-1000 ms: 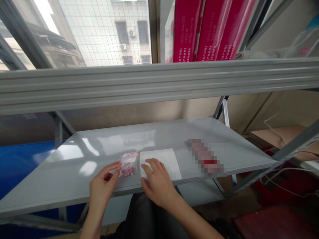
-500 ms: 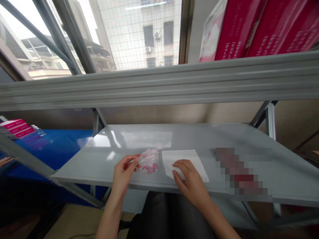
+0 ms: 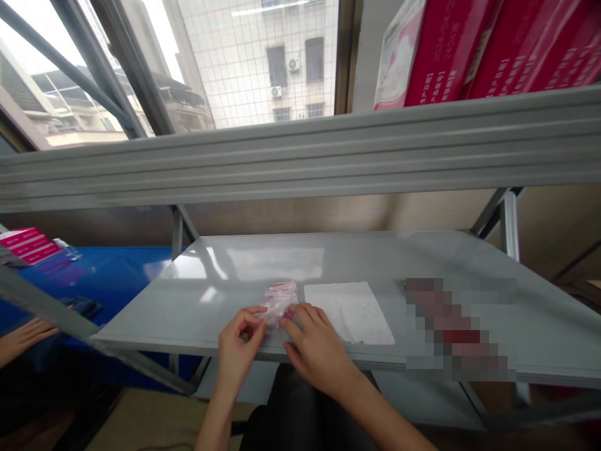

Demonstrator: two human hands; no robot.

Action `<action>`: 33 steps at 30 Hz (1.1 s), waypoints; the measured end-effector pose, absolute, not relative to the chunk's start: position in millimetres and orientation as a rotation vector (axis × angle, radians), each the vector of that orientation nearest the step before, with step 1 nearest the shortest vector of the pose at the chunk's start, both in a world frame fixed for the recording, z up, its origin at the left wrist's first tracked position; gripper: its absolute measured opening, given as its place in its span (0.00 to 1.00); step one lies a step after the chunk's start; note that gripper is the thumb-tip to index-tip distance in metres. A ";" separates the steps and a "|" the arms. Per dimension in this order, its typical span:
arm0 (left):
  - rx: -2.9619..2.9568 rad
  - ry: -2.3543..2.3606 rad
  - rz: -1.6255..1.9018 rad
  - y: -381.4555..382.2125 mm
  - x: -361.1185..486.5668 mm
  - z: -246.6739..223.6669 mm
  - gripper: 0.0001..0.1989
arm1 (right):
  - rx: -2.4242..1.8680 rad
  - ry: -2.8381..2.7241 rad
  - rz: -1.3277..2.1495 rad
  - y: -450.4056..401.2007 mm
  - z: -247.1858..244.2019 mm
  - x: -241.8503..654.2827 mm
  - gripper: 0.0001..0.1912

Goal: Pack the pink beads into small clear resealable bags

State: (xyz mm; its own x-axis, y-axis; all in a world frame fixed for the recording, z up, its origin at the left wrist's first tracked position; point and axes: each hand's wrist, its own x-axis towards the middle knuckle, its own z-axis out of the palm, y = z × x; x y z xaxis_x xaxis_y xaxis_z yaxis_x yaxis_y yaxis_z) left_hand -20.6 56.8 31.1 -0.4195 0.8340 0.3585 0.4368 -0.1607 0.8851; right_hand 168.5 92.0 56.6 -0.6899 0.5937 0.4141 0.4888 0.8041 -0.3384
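Observation:
A small clear plastic bag (image 3: 279,302) with pink contents lies on the grey metal shelf (image 3: 328,257), close to its front edge. My left hand (image 3: 238,346) pinches the bag's lower left corner. My right hand (image 3: 315,346) has its fingertips on the bag's lower right side, and the two hands nearly meet there. To the right of the bag lies a white paper sheet (image 3: 350,312), with neither hand on it. Further right, a pixelated object (image 3: 457,326) rests on the shelf, its form unreadable.
Red boxes (image 3: 441,56) stand on the shelf above, whose front rail (image 3: 300,156) crosses the view. At left, a co-worker's hand (image 3: 23,339) lies near a blue surface (image 3: 113,269) holding a pink box (image 3: 28,244). A window is behind.
My right hand has moved left off the white sheet onto the bag. My left hand has closed in on the bag. The view swung between the two earlier frames, and the co-worker's hand has shifted.

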 end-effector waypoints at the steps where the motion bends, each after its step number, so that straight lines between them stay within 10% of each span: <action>1: 1.468 1.799 1.600 53.9 -22.3 28.7 0.09 | -0.811 -2.486 0.260 93.2 56.5 164.9 0.19; 12: 1.566 1.803 1.313 52.4 -32.1 36.9 0.15 | -0.933 -2.541 0.231 104.1 52.8 146.0 0.17; 33: 1.032 1.642 1.823 83.6 -51.0 86.5 0.15 | -1.252 -2.327 0.084 91.4 49.7 211.1 0.23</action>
State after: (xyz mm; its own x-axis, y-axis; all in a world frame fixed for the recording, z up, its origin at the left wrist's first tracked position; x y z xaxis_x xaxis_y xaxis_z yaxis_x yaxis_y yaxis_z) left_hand -51.0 83.6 86.5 -0.6033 0.7675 0.2165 0.1353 -0.1691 0.9763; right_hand 211.1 91.4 49.7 -0.4575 0.7982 0.3919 0.7680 0.5768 -0.2782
